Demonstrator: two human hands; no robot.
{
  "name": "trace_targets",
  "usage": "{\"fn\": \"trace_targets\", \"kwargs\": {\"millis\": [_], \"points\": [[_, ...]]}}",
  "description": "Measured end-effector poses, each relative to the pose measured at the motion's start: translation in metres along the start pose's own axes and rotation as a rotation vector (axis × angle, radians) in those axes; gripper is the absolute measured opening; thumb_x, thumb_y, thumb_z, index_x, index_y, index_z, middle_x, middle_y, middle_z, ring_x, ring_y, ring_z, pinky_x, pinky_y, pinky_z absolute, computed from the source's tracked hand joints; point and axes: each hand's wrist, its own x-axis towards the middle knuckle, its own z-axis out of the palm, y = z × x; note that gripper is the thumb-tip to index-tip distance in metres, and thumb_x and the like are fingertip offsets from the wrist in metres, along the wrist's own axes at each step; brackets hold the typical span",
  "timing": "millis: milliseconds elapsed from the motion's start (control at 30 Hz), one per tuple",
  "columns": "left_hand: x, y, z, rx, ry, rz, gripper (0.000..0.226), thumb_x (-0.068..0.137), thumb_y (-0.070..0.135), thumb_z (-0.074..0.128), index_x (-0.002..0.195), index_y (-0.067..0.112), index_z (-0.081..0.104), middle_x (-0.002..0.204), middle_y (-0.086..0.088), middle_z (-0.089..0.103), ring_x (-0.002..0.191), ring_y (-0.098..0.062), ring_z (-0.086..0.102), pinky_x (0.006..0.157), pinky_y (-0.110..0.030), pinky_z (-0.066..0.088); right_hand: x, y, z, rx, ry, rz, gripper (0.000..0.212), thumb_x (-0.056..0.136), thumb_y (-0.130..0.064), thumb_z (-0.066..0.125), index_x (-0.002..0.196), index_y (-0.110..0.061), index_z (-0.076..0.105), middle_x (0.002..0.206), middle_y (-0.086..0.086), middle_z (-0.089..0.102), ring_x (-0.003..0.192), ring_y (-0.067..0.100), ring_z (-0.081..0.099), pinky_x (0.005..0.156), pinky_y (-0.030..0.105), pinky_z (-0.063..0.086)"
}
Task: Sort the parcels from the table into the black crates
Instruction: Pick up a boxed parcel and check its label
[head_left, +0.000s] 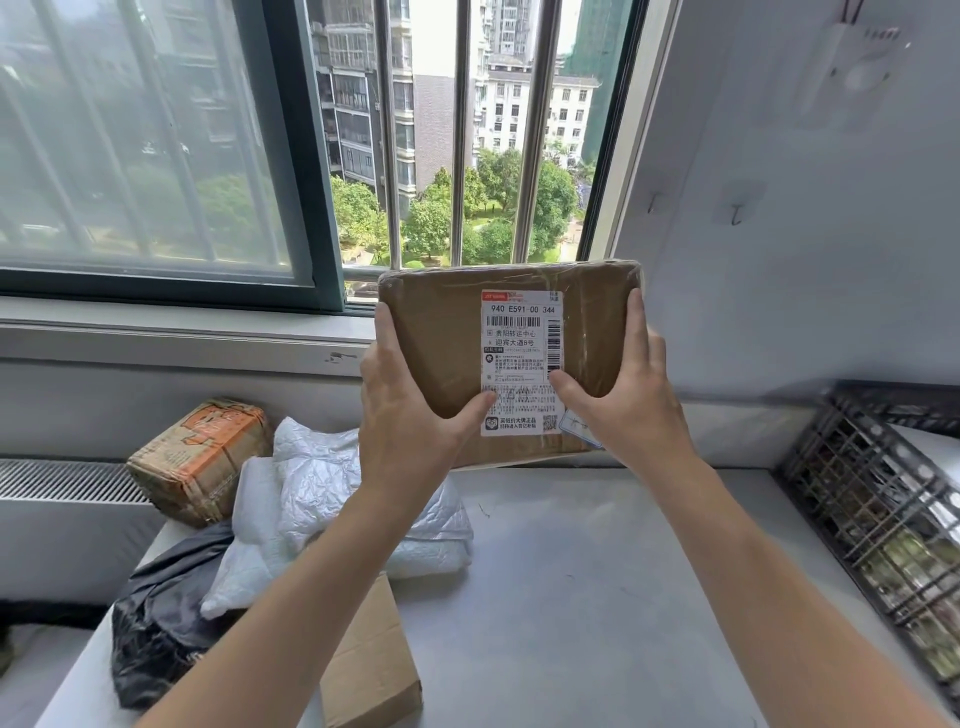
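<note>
you grip the box (447, 353) up mid-frame in both hands: left hand (402, 410), right hand (631, 400). pile (291, 499) lower left still unsorted; crate (883, 499) at right holds some.

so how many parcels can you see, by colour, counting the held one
brown cardboard parcels: 3 - held parcel, orange-printed box, plain box
white plastic bags: 2 - crinkly bag, smooth bag, maybe more hidden
black plastic bag: 1
total: 6
</note>
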Motion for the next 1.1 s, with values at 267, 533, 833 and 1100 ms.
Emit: {"fn": "trace_targets", "kwargs": {"millis": [267, 533, 833, 1100], "points": [[0.002, -0.004, -0.011, 0.001, 0.011, -0.022, 0.124, 0.069, 0.053, 0.082, 0.154, 0.038, -0.008, 0.148, 0.000, 0.028, 0.134, -0.022, 0.037, 0.095, -0.048, 0.050, 0.001, -0.010, 0.008, 0.031, -0.012, -0.006, 0.110, 0.073, -0.075, 0.059, 0.146, -0.049, -0.019, 0.150, 0.001, 0.026, 0.123, 0.028, 0.049, 0.087, 0.045, 0.050], [0.004, -0.015, -0.022, -0.009, 0.014, -0.050, 0.124, 0.069, 0.053, 0.082, 0.153, 0.038, -0.007, 0.149, -0.001, 0.028, 0.133, -0.020, 0.037, 0.095, -0.046, 0.049, 0.001, -0.022, 0.019, 0.030, -0.034, -0.003, 0.112, 0.064, -0.085, 0.050, 0.146, -0.051, -0.019, 0.150, -0.001, 0.025, 0.124, 0.030, 0.049, 0.089, 0.050, 0.050], [0.009, -0.028, -0.032, -0.045, 0.000, -0.066, 0.114, 0.077, 0.053, 0.076, 0.153, 0.039, -0.007, 0.151, 0.000, 0.026, 0.135, -0.022, 0.038, 0.099, -0.048, 0.048, 0.001, -0.032, 0.030, 0.001, -0.084, -0.003, 0.111, 0.073, -0.078, 0.058, 0.147, -0.048, -0.020, 0.153, 0.000, 0.023, 0.128, 0.031, 0.046, 0.093, 0.050, 0.047], [0.013, -0.041, -0.034, -0.064, -0.062, -0.059, 0.110, 0.080, 0.050, 0.075, 0.155, 0.036, -0.005, 0.149, -0.004, 0.027, 0.134, -0.023, 0.039, 0.097, -0.046, 0.047, -0.008, -0.032, 0.034, -0.019, -0.094, 0.030, 0.096, 0.086, -0.068, 0.051, 0.150, -0.045, -0.016, 0.155, 0.001, 0.021, 0.128, 0.032, 0.046, 0.096, 0.050, 0.045]]}}
